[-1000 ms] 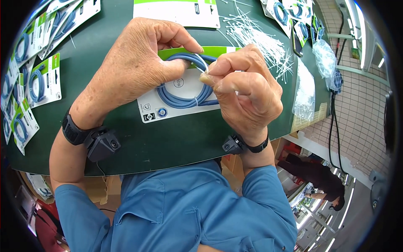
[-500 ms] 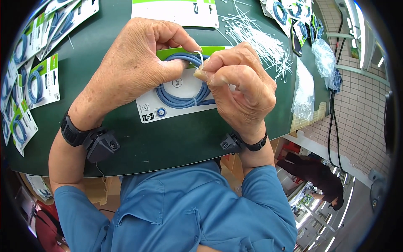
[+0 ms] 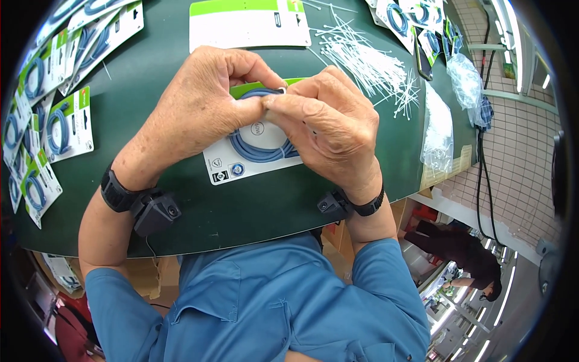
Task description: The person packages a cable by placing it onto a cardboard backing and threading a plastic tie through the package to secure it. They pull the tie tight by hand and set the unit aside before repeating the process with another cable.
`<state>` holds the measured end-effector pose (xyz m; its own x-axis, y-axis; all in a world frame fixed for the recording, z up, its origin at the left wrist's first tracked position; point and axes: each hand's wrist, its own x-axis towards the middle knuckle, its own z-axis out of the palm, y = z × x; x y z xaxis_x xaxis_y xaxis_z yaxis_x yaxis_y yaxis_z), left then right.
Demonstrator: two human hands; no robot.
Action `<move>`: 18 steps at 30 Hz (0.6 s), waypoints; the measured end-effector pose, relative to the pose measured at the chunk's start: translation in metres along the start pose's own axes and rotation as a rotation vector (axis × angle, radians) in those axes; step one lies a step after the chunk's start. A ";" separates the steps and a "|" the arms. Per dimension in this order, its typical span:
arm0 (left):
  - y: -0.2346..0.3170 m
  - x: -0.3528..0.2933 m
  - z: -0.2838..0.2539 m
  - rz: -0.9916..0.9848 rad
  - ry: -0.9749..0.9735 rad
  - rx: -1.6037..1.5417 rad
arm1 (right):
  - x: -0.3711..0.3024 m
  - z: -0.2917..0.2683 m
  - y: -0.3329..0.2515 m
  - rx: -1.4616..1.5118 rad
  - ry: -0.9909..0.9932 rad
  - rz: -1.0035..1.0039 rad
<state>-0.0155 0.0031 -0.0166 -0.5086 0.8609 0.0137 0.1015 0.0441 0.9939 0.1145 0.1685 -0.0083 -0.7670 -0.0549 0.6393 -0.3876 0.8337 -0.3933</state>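
The right hand's [image 3: 332, 117] thumb and forefinger pinch together on a white tie [image 3: 281, 90], mostly hidden by the fingers. The left hand's [image 3: 205, 99] thumb and forefinger close over the top of a coiled blue cable [image 3: 259, 157], fingertips almost meeting the right ones. The cable lies against a green-and-white card [image 3: 260, 143] between the hands, above the green table [image 3: 199, 211]. Beyond are a second card [image 3: 241, 30] and, to its right, loose ties [image 3: 365, 63]. Carded cables [image 3: 57, 130] overlap at far left; a clear bag [image 3: 438, 136] lies right.
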 end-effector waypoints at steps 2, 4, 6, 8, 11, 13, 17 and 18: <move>-0.001 -0.001 0.001 -0.003 0.002 -0.008 | 0.002 -0.004 -0.001 0.060 -0.018 0.022; 0.001 0.000 0.002 -0.026 0.008 -0.049 | 0.004 -0.008 -0.001 0.066 -0.022 0.025; 0.005 -0.001 -0.001 -0.041 -0.020 -0.056 | 0.003 -0.006 -0.001 0.025 -0.049 -0.051; 0.009 -0.001 -0.003 -0.117 -0.056 -0.068 | 0.004 -0.008 -0.003 -0.015 -0.064 -0.096; 0.008 -0.005 -0.005 -0.130 -0.063 -0.103 | 0.004 -0.005 -0.014 -0.067 -0.167 -0.047; 0.007 -0.002 -0.003 -0.144 -0.069 -0.108 | 0.006 -0.010 -0.012 -0.044 -0.125 -0.024; 0.010 -0.004 -0.007 0.077 0.006 0.067 | 0.012 -0.022 -0.006 0.118 0.027 0.111; 0.016 -0.005 -0.009 0.079 0.027 0.075 | 0.012 -0.030 -0.001 0.193 0.082 0.191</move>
<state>-0.0189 -0.0050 0.0002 -0.5190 0.8494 0.0959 0.2054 0.0150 0.9786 0.1209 0.1836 0.0192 -0.7947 0.1437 0.5897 -0.3367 0.7040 -0.6253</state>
